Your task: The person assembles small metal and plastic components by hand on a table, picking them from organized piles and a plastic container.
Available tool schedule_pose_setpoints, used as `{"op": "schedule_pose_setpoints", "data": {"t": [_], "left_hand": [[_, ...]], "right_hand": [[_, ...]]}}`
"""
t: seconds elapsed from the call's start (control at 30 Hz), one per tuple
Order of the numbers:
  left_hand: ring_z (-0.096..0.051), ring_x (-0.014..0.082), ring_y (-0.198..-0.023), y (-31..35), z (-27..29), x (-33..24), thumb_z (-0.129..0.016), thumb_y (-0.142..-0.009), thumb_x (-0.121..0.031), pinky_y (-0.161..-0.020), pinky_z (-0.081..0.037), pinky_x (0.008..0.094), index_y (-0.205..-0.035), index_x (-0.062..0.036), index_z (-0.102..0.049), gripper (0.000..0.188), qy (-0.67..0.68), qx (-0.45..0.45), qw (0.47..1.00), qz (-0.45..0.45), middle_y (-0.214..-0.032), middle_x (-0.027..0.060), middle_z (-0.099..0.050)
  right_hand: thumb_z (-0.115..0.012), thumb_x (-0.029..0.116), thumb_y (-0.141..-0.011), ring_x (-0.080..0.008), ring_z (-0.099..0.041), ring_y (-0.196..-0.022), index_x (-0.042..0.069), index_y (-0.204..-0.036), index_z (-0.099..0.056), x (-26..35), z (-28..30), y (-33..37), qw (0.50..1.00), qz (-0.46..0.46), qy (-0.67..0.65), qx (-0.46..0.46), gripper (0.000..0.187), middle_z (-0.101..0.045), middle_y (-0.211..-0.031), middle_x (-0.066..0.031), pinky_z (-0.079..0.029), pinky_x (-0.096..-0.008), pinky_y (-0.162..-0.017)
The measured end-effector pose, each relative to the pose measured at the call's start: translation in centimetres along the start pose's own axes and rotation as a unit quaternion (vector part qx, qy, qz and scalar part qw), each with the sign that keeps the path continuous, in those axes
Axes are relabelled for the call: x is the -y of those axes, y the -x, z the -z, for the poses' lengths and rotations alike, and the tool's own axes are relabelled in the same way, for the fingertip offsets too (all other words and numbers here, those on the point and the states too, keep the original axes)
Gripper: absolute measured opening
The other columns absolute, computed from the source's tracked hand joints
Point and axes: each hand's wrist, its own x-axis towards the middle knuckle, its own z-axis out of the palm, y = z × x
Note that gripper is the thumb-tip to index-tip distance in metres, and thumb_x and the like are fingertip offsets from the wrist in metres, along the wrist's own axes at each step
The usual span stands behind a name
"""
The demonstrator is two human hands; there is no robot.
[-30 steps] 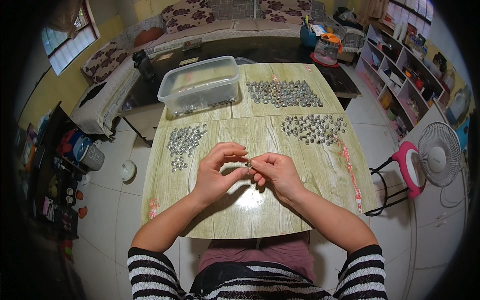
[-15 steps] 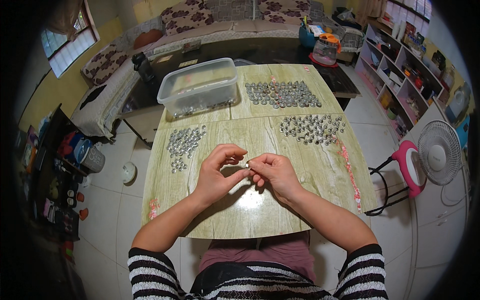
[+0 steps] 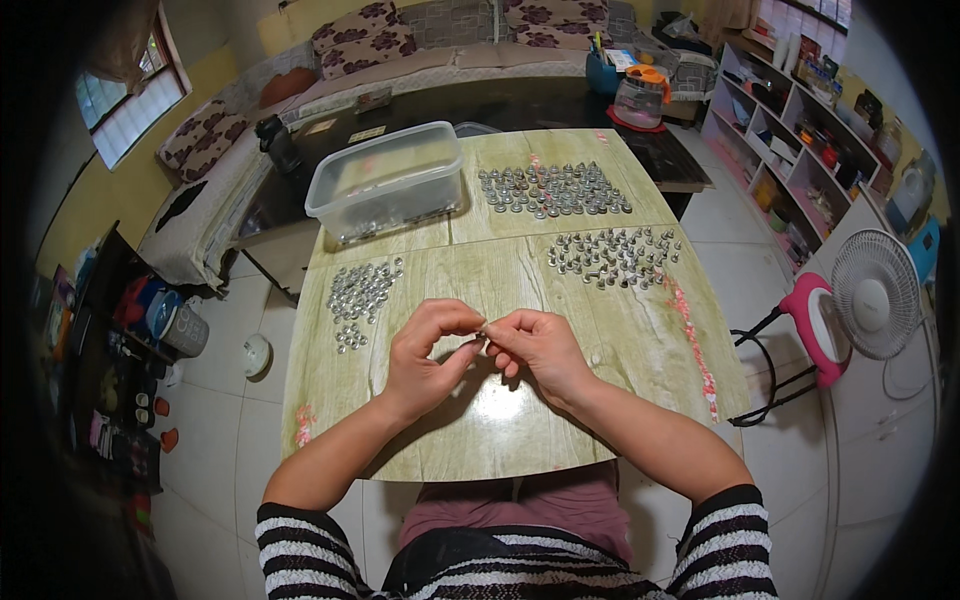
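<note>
Tiny metal piece: the small metal piece [image 3: 481, 337] is up at the fingertips, over the near half of the table [image 3: 455, 272]; fingers hide most of it, so I can't tell its shape.
Fingertip work: it looks like both hands are busy with this one bit, maybe turning it or fitting it.
Next move: seems to need slow, gentle fingers and a firm pinch, because the bit is easy to drop.
Right hand [image 3: 543, 350]: thumb and pointer finger pinch the bit; the other fingers curl under.
Left hand [image 3: 428, 352]: bent like a letter C, thumb and fingertips right by the bit; I can't tell if they squeeze it.
Forearms: both slant inward from the striped sleeves [image 3: 312, 552], making a pointy roof shape.
Shiny round pieces [image 3: 365, 288]: a loose bunch beyond the left hand.
Screw-like pieces [image 3: 612, 258]: spread out beyond the right hand.
</note>
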Motion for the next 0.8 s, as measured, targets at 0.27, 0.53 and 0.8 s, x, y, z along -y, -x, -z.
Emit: {"op": "schedule_pose_setpoints", "data": {"t": [0.27,0.53,0.8], "left_hand": [[-0.055,0.0158,-0.083,0.2,-0.6,0.1,-0.061,-0.069,0.003,-0.073,-0.047,0.0248,-0.091,0.0014,-0.052,0.024,0.088,-0.009,0.994,0.066,-0.090,0.0086,-0.051],[-0.055,0.0142,-0.082,0.1,-0.5,-0.2,-0.063,-0.069,0.001,-0.075,-0.044,0.0248,-0.089,0.0013,-0.053,0.022,0.119,-0.008,0.982,0.146,-0.086,0.0081,-0.056],[-0.057,0.0127,-0.078,-0.4,-0.2,-0.1,-0.061,-0.070,0.001,-0.071,-0.046,0.0229,-0.087,0.0016,-0.055,0.018,0.130,0.006,0.982,0.137,-0.084,0.0080,-0.059]], "right_hand": [[-0.055,0.016,-0.079,-0.0067,-0.046,-0.042,0.001,-0.074,-0.054,0.0,0.3,0.1,1.000,-0.015,-0.007,0.016,0.016,-0.053,-0.060,-0.0042,-0.037,-0.0184,-0.033],[-0.054,0.018,-0.080,-0.0058,-0.047,-0.050,0.001,-0.075,-0.053,0.9,0.6,0.4,0.997,-0.034,-0.031,0.065,0.017,-0.053,-0.063,-0.0024,-0.039,-0.0167,-0.044],[-0.054,0.021,-0.080,-0.0062,-0.048,-0.053,0.002,-0.077,-0.053,0.9,0.8,0.4,0.998,-0.033,-0.013,0.056,0.019,-0.054,-0.067,-0.0031,-0.040,-0.0170,-0.046]]}}
